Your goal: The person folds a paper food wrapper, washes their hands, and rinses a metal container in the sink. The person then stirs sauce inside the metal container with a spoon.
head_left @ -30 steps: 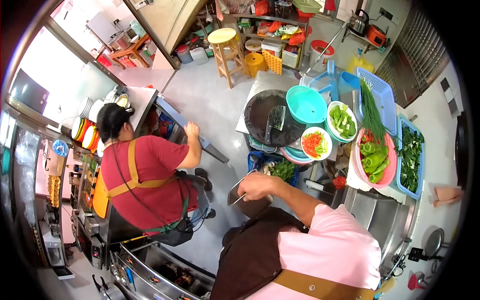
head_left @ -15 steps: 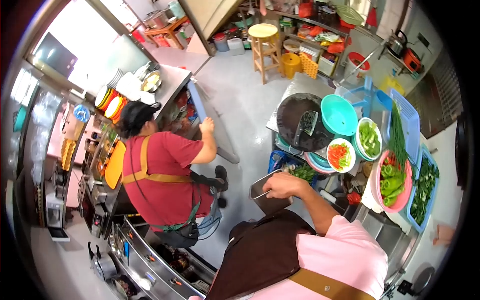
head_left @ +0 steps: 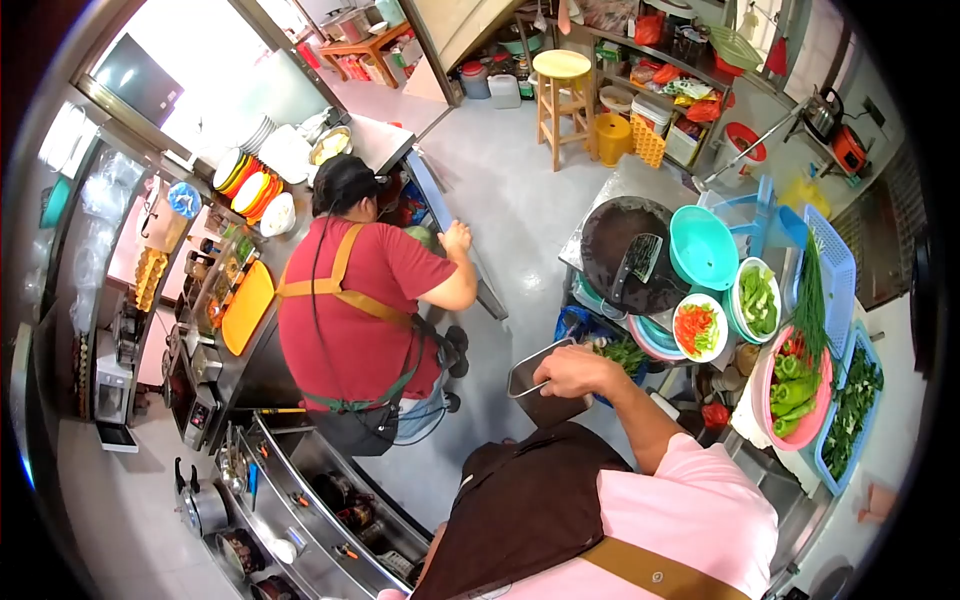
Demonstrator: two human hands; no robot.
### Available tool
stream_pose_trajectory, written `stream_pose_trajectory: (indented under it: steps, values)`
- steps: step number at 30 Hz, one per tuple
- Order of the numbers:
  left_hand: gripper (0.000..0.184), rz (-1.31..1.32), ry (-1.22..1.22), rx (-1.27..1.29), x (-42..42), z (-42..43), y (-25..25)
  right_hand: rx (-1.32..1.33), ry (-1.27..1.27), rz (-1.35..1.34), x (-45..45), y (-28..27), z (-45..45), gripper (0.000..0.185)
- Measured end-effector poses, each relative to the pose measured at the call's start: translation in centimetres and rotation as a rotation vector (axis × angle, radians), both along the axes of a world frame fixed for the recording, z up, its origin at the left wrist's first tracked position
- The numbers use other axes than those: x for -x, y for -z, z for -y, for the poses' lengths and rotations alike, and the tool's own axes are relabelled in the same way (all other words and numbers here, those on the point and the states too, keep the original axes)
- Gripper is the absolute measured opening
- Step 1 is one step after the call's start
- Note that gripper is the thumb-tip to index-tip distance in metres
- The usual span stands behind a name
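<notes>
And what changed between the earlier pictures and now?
The camera view has swung left, so the scene sits further right. The co-worker has leaned toward the open cabinet, one hand at its door. Nothing was visibly grasped or released: the right hand still holds the metal container; the cleaver stays on the chopping board.

**Pink shirt [head_left: 700,510], dark apron [head_left: 545,500]**

Shirt pale pink, plain; right sleeve [head_left: 690,462] short, loose, creased. Forearm [head_left: 640,410] and right hand [head_left: 580,372] bare. Apron deep brown, matt, wide over the front, folds along its upper edge. Strap [head_left: 625,562] tan, broad, flat, running from apron's right edge across the shirt; one small round pale stud [head_left: 657,577] on it. Scrap of pink beyond apron's lower left corner.
</notes>
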State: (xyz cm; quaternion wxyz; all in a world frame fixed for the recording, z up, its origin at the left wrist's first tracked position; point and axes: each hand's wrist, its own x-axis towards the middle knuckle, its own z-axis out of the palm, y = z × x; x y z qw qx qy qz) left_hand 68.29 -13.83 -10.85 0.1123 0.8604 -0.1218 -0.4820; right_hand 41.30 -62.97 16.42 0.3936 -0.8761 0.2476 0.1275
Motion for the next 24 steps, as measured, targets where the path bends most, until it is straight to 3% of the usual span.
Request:
stream_pose_trajectory:
  steps: [24]
  values:
    - [0.019,-0.006,0.021,-0.006,0.4,0.4,-0.3,0.017,0.019,0.019,0.2,0.8,-1.1,0.023]
